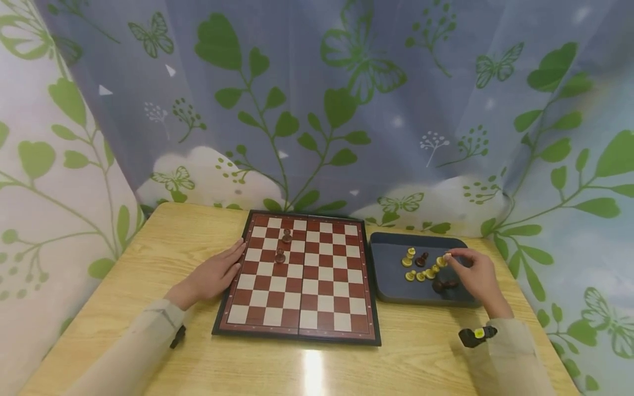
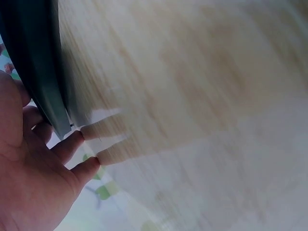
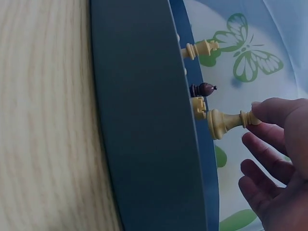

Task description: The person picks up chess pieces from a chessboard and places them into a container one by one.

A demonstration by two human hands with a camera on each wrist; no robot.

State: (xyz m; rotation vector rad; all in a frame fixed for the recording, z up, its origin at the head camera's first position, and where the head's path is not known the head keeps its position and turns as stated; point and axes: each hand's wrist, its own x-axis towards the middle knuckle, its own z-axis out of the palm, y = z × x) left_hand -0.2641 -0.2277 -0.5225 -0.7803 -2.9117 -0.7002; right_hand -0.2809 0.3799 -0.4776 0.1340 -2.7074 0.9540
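Note:
My left hand (image 1: 210, 278) lies along the left edge of the chessboard (image 1: 324, 289), fingers mostly straight and touching its dark frame; in the left wrist view the fingertips meet the table beside it. Two dark chess pieces (image 1: 280, 256) stand on the board's upper left. Over the tray (image 1: 388, 258), my right hand (image 1: 477, 275) pinches a cream chess piece (image 3: 226, 124) by its top between thumb and forefinger. The fingertips hide its head. Below, several cream pieces stand in the tray, among them a king (image 3: 202, 48) and a rook (image 3: 198, 108), with a dark bishop (image 3: 204, 89).
The tray stands just right of the board on the wooden table (image 1: 416, 341). Dark pieces (image 1: 444, 285) lie near its front wall. A patterned curtain (image 1: 307, 110) hangs behind the table and at both sides.

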